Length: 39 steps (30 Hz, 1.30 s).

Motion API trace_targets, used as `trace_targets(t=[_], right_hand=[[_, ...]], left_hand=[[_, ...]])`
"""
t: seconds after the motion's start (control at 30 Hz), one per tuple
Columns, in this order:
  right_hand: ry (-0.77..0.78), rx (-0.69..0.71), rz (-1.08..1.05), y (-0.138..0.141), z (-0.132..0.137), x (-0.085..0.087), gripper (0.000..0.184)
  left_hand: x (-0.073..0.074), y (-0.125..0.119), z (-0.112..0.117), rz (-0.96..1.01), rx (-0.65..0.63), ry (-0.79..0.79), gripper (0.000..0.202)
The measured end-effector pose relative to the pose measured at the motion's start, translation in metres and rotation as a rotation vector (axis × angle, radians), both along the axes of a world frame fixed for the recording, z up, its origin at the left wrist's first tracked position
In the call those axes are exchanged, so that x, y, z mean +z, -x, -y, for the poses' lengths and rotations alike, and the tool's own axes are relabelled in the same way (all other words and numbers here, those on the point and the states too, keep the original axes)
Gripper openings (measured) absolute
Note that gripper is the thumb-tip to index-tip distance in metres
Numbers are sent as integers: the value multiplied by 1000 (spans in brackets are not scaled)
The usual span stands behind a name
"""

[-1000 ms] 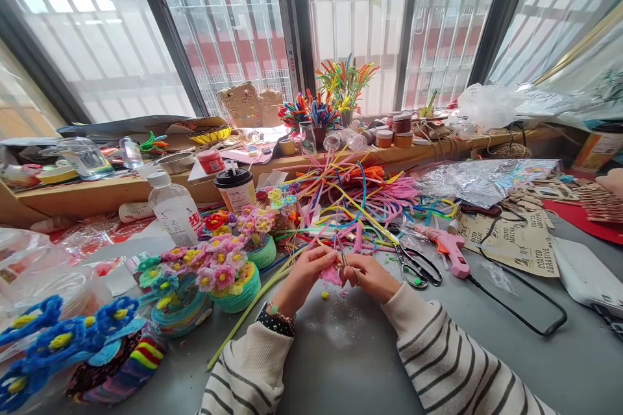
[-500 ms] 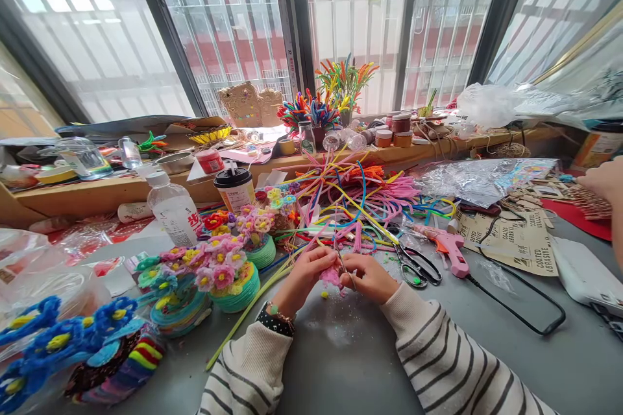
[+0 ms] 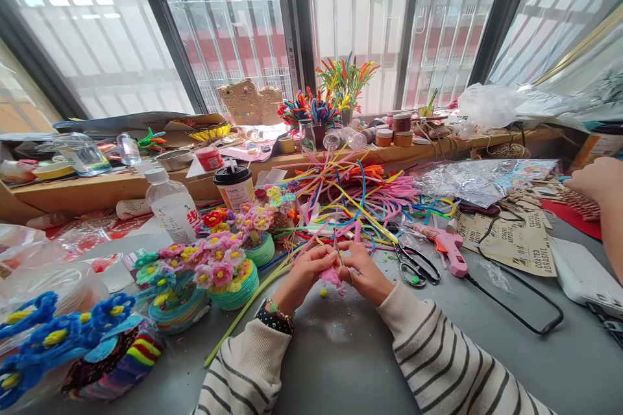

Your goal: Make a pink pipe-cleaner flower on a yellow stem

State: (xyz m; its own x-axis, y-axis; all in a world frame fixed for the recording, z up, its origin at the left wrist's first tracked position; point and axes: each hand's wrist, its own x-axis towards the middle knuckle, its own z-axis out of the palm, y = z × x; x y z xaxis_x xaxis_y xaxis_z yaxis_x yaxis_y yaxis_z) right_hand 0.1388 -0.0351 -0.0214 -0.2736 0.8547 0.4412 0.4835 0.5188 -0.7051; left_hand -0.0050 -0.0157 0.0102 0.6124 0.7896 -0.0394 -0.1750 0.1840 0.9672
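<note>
My left hand [image 3: 304, 277] is closed, its fingertips pinching a fuzzy pink pipe-cleaner piece [image 3: 331, 277] low over the grey table. Close against it, my right hand [image 3: 367, 275] is closed around what look like small metal scissors [image 3: 339, 255]; a slim blade points away from me between the hands, and the fingers hide most of the rest. A tiny yellow pom-pom [image 3: 323, 293] lies just below the pink piece. Pipe cleaners [image 3: 360, 191] in many colours are heaped beyond my hands.
Pipe-cleaner flower pots [image 3: 234, 288] and a water bottle [image 3: 171, 207] stand left. Black-handled scissors [image 3: 419, 266], a pink glue gun [image 3: 455, 253] with its cord, and sandpaper [image 3: 523, 249] lie right. Another person's hand [image 3: 591, 185] holds something at the far right.
My right hand has shifted slightly left and up, nearer my left hand. The other person's hand has come a little further into view.
</note>
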Motion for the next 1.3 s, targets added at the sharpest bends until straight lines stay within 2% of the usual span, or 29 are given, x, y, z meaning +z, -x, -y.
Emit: trace_targets(t=[0.2, 0.4, 0.53, 0.8, 0.93, 1.07, 1.2, 1.3], right_hand=[[-13, -34, -11, -1, -1, 2, 53], [1, -7, -42, 1, -1, 0, 61], [-3, -41, -49, 0, -1, 0, 56], [12, -38, -215, -3, -5, 0, 59], [161, -92, -453, -6, -10, 0, 48], [392, -22, -681, -4, -11, 1, 41], [513, 5, -844, -1, -9, 2, 32], [588, 42, -882, 0, -8, 2, 30]], left_hand=[[-1, 1, -1, 24, -26, -5, 18], [0, 0, 1, 3, -7, -2, 19], [0, 0, 2, 9, -20, 24, 18], [2, -1, 0, -22, -22, -13, 19], [2, 0, 1, -92, -42, -39, 20], [1, -1, 4, -175, -107, -41, 22], [2, -2, 6, -183, -106, -56, 23], [3, -1, 5, -165, -87, -38, 23]])
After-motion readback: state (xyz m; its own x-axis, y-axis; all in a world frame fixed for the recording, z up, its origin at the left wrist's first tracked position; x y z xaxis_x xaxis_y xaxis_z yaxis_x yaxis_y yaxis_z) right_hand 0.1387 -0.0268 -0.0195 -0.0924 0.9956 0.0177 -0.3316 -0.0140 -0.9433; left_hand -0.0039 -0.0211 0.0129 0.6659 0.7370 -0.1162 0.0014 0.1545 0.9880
